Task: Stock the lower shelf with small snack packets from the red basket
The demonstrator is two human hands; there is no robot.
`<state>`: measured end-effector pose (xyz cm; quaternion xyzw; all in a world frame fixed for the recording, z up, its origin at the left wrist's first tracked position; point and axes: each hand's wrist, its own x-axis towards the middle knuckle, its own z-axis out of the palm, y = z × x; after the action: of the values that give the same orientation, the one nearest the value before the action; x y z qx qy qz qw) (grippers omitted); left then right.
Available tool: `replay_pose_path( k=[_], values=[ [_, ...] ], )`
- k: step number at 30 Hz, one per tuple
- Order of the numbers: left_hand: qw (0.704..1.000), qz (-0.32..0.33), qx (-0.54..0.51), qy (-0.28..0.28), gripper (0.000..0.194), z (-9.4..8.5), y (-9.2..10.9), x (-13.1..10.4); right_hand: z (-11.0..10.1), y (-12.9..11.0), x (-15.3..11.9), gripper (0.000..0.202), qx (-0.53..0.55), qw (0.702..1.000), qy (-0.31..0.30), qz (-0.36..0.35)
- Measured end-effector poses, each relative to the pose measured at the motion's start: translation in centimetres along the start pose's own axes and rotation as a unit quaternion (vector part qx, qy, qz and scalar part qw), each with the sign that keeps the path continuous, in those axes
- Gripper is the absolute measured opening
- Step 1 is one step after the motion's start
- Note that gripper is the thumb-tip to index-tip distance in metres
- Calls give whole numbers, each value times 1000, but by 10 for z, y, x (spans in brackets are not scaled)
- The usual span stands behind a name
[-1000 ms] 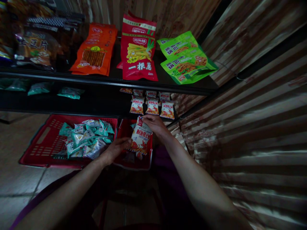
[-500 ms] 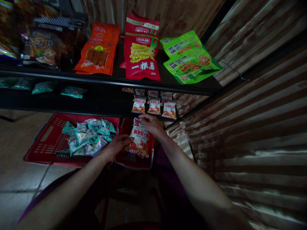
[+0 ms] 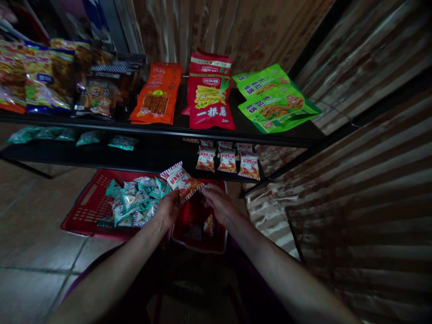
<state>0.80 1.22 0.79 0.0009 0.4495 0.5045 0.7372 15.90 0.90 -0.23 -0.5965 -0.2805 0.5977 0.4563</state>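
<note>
A white and orange snack bag (image 3: pixel 182 180) with a striped edge is held tilted above the small red basket (image 3: pixel 199 246). My left hand (image 3: pixel 168 207) grips its lower left edge, thumb on the front. At the bag's right corner, the fingers of my right hand (image 3: pixel 218 202) pinch the edge. Another bag of the same orange print (image 3: pixel 209 225) lies inside the basket beneath. Matching small bags (image 3: pixel 227 160) stand in rows on the lower shelf (image 3: pixel 162 155), just beyond my hands.
Left of the small basket, a wider red basket (image 3: pixel 79 209) holds several teal and white packets (image 3: pixel 135 198). More teal packets (image 3: pixel 123 142) lie on the lower shelf. The upper shelf carries orange bags (image 3: pixel 157 101), red bags (image 3: pixel 211 96) and green bags (image 3: pixel 270 105). A curtain (image 3: pixel 354 202) hangs at right.
The snack bag has moved up and left out of the small basket and turned, its top now at upper left. My right hand has shifted from its top to its right corner.
</note>
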Motion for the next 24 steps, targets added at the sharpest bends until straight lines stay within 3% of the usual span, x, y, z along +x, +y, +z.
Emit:
replay_pose_path(
  k=[2, 4, 9, 15, 24],
  values=[
    [1000, 15, -11, 18, 16, -1, -2, 3, 9, -3, -5, 30, 32, 994, -6, 106],
    [999, 17, -10, 25, 18, -1, -5, 6, 19, -5, -9, 22, 65, 985, -8, 161],
    [1000, -9, 4, 11, 18, 1, -8, 6, 32, -3, -10, 18, 90, 987, -18, 131],
    [999, -15, 2, 33, 19, 7, 1, -4, 36, -2, -11, 17, 66, 992, -37, 100],
    [999, 0, 31, 6, 18, -9, 5, 1, 39, -2, -14, 16, 26, 994, -58, 88]
  ],
)
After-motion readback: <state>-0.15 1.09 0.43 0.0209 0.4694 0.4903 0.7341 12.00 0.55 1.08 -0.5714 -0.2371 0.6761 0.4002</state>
